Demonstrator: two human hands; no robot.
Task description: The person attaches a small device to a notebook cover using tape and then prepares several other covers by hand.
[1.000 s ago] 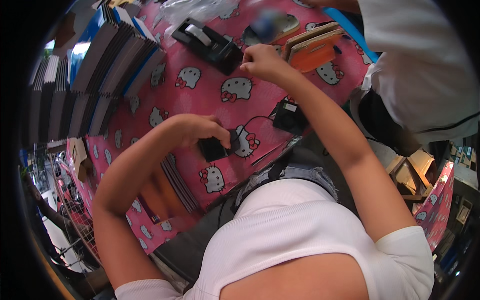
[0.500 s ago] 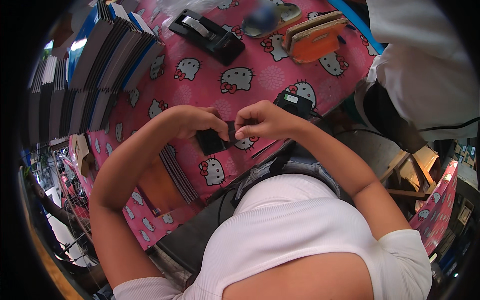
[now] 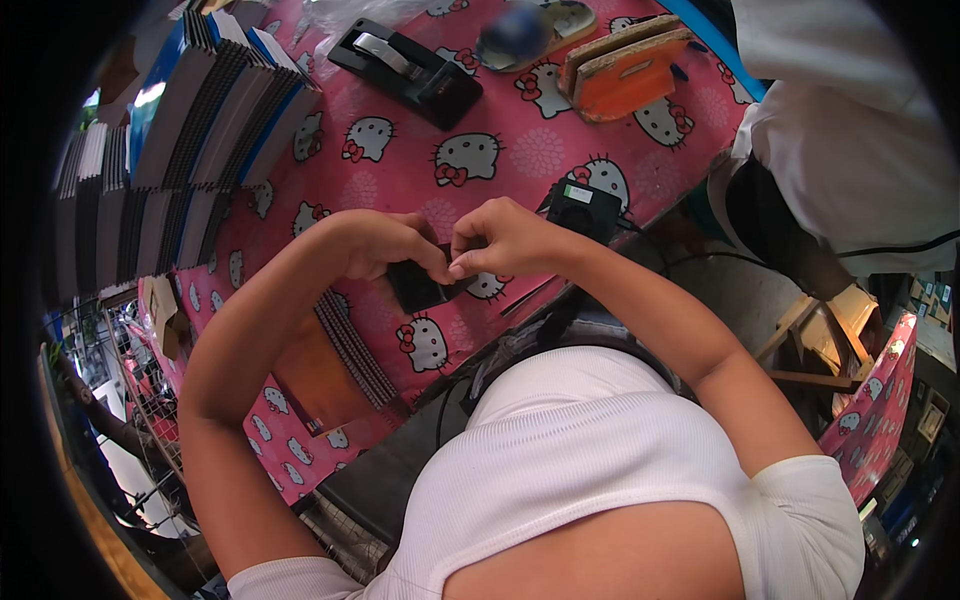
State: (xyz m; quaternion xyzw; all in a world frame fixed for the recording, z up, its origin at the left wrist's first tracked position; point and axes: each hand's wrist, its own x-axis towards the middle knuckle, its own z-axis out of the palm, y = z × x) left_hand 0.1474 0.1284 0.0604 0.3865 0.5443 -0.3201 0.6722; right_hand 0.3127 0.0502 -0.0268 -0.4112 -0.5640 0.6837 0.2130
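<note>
From my remote seat, I judge the small, boxy, dark black object (image 3: 416, 290) at the pink cat-print tablecloth's (image 3: 400, 180) near side light, stiff and slightly slippery, best held by its edges, as my curled left hand (image 3: 385, 246) grips it while my right hand (image 3: 500, 240) pinches beside it, on what I cannot tell.

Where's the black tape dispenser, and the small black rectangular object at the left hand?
Black tape dispenser (image 3: 428, 90): head view, on its main body.
Small black rectangular object (image 3: 418, 289): head view, on its uncovered surface.

Stacked notebooks (image 3: 215, 130) stand left of the hands (image 3: 512, 240); orange wooden piece (image 3: 628, 88) beyond, rightward; orange-covered notebooks (image 3: 322, 372) nearer, leftward.
</note>
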